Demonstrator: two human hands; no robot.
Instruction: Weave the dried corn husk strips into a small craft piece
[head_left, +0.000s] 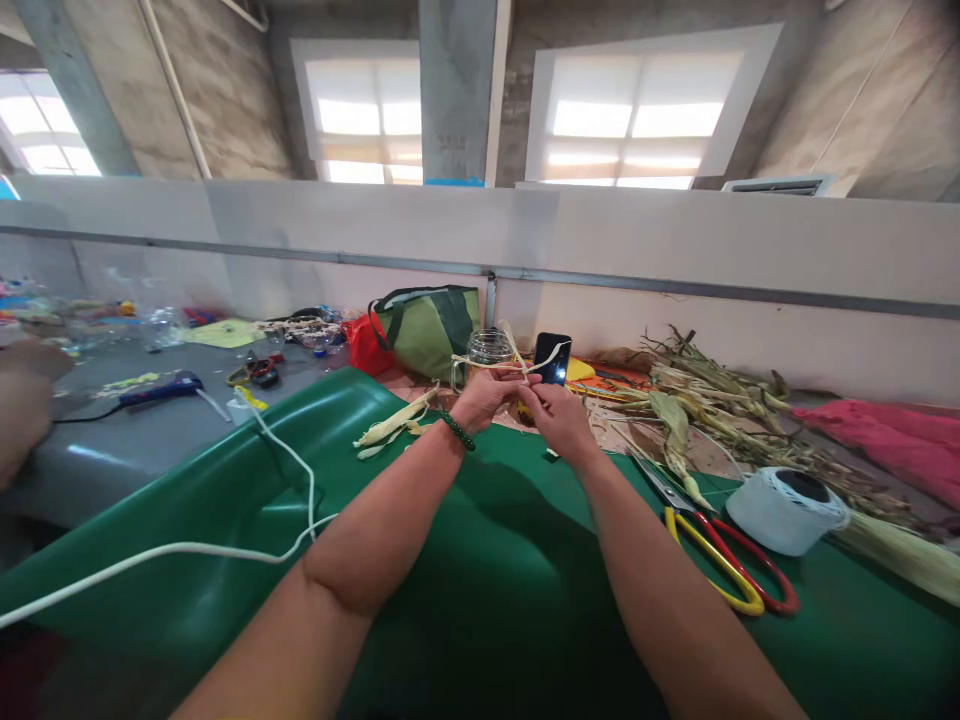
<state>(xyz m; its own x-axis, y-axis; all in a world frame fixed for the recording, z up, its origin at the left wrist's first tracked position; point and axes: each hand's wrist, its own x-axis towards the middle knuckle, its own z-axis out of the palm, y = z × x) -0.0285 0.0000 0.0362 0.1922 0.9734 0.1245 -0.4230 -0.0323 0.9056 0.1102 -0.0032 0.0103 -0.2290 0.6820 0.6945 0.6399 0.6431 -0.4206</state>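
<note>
My left hand (486, 398), with a beaded bracelet at the wrist, pinches pale strips of corn husk (551, 357) that cross one another and stick out to several sides. Close against it, my right hand (559, 412) has its fingers closed on the same strips where they meet. A glass mug (489, 347) and a dark phone (553, 358) stand just behind the hands. Left of my left wrist lies a bundle of dried corn husk (395, 420) on the green mat (510, 580).
At right are scissors (724, 560) with yellow and red handles, a spool of white string (787, 510) and dry stalks (720, 385). A white cable (187, 550) crosses the mat's left side. Further left lie a blue glue gun (169, 388) and another person's blurred arm (26, 400).
</note>
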